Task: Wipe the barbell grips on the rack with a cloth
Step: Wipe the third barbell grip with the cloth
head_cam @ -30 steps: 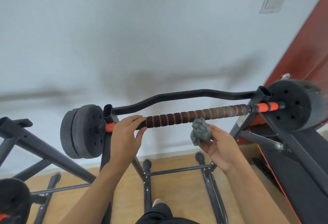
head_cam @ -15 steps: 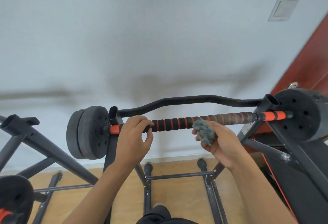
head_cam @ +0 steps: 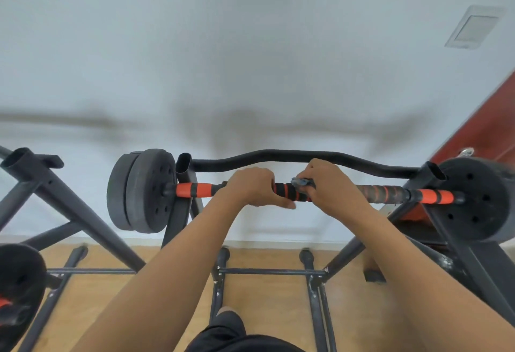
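Note:
A barbell (head_cam: 384, 192) with a black and orange striped grip lies across the black rack (head_cam: 182, 173). Black weight plates sit at its left end (head_cam: 142, 190) and right end (head_cam: 476, 198). My left hand (head_cam: 250, 187) grips the bar left of centre, fingers curled over the top and thumb stretched along the grip. Right beside it, my right hand (head_cam: 330, 187) wraps round the bar with the blue-grey cloth (head_cam: 299, 181) pressed between palm and grip. Only a small edge of the cloth shows above the fingers.
A curved black bar (head_cam: 292, 155) spans the rack uprights just behind the barbell. Another rack frame (head_cam: 55, 198) and a weight plate (head_cam: 19, 276) stand at the left. A black bench with red trim (head_cam: 473, 262) is at the right. White wall behind, wooden floor below.
My right hand rose from below the bar and closed round the grip with the cloth. My left hand slid right along the bar, so both hands now sit side by side.

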Motion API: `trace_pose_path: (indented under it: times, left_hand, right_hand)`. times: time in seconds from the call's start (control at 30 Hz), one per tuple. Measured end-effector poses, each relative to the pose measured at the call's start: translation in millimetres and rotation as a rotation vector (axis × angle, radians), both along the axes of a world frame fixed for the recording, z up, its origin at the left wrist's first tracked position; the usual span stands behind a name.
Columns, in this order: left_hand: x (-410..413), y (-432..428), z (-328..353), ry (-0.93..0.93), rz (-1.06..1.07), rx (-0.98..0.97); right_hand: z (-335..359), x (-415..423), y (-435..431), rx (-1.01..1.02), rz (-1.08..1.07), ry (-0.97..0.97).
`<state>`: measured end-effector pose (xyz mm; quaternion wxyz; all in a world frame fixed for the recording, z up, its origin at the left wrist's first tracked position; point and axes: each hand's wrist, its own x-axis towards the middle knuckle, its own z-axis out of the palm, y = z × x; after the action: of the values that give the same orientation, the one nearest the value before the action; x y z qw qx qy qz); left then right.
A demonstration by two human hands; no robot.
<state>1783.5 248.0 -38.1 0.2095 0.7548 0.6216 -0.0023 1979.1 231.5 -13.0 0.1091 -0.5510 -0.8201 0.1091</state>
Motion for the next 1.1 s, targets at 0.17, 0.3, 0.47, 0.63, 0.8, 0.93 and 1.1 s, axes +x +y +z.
trace_pose_path:
  times: [0.17, 0.3, 0.47, 0.63, 0.8, 0.93, 1.1]
  left_hand:
    - [4.2, -6.8, -20.7, 0.159, -0.036, 0.278]
    - [8.1, -19.1, -43.0, 0.221, -0.040, 0.573]
    - [7.1, -27.8, -61.8, 0.124, -0.043, 0.805]
    - [7.0, -32.6, -40.9, 0.257, -0.112, 0.617]
    - [8.2, 0.1, 12.0, 0.223, -0.200, 0.059]
    - [17.2, -3.8, -5.7, 0.148, -0.107, -0.062]
    - [17.5, -27.6, -41.1, 0.237, -0.099, 0.543]
  right_hand:
    - [-0.2, -7.8, 13.0, -0.062, -0.034, -0.058]
    - [4.2, -12.5, 13.7, -0.116, -0.068, -0.017]
    - [12.7, -19.6, 8.1, -0.154, -0.111, -0.064]
    - [15.2, -15.6, 0.8, -0.211, -0.134, -0.020]
    - [13.5, -20.4, 0.7, -0.160, -0.168, -0.061]
    - [8.0, -23.7, 5.2, -0.142, -0.160, -0.070]
    - [9.1, -22.2, 9.1, -0.202, -0.137, -0.050]
